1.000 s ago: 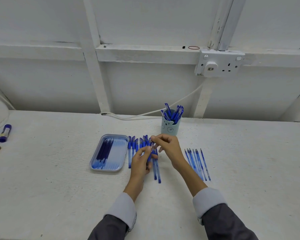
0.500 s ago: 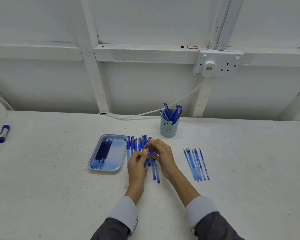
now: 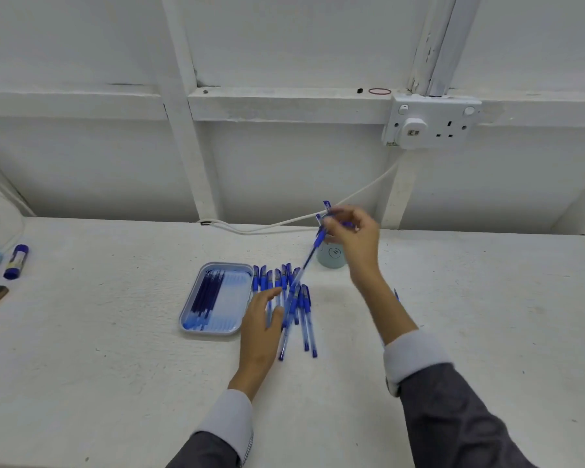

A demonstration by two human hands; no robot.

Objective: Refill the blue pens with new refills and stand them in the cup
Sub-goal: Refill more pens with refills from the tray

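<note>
1 cup — 1 tray

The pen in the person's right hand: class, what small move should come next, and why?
Probably tip the pen upright and lower it into the cup. The right hand holds it slanted right by the cup's rim, point down toward the row of pens on the table, so it is not yet in. The left hand already rests on that row.

Tray left, loose pens centre, cup behind; table front open
</note>
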